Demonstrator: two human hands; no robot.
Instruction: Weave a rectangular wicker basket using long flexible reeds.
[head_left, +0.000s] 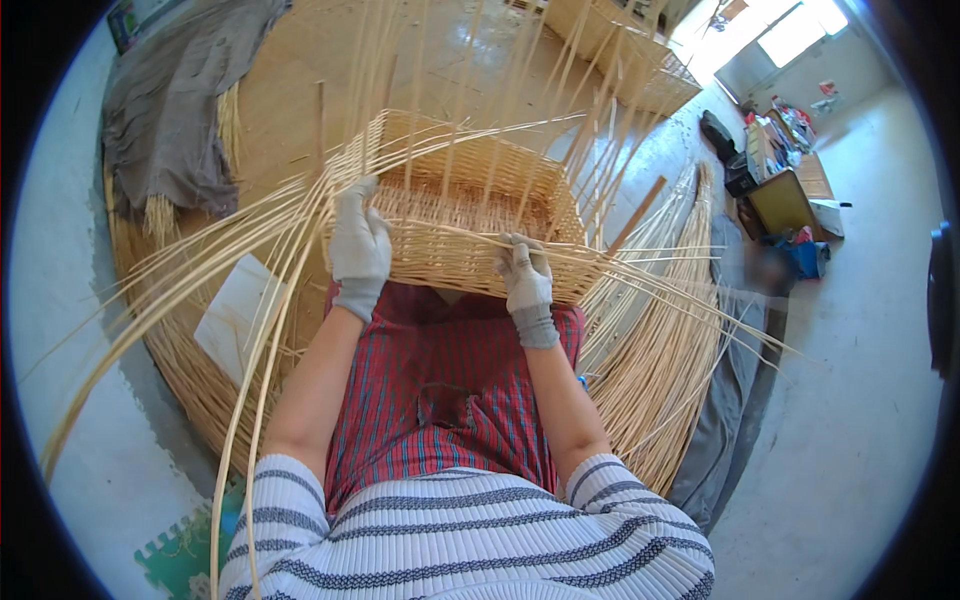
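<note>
A rectangular wicker basket (pixel 440 262), partly woven, stands over my lap with its open top towards me. Tall upright stakes rise from its walls. My left hand (pixel 362 245), in a pale work glove, grips the basket's near left corner, where many long loose wicker strands (pixel 215 245) fan out to the left. On the near rim, my gloved right hand (pixel 526 285) has its fingers closed around a thin strand lying along the edge. More loose ends reach past the near right corner. The fingertips of both hands are partly hidden.
Bundles of long wicker rods lie on the right (pixel 660 360) and at the lower left (pixel 190 375). A white sheet (pixel 240 315) lies left of my knees. Grey cloth (pixel 175 110) covers a heap at far left. Another tall-staked basket (pixel 610 50) stands behind; boxes (pixel 785 200) line the right.
</note>
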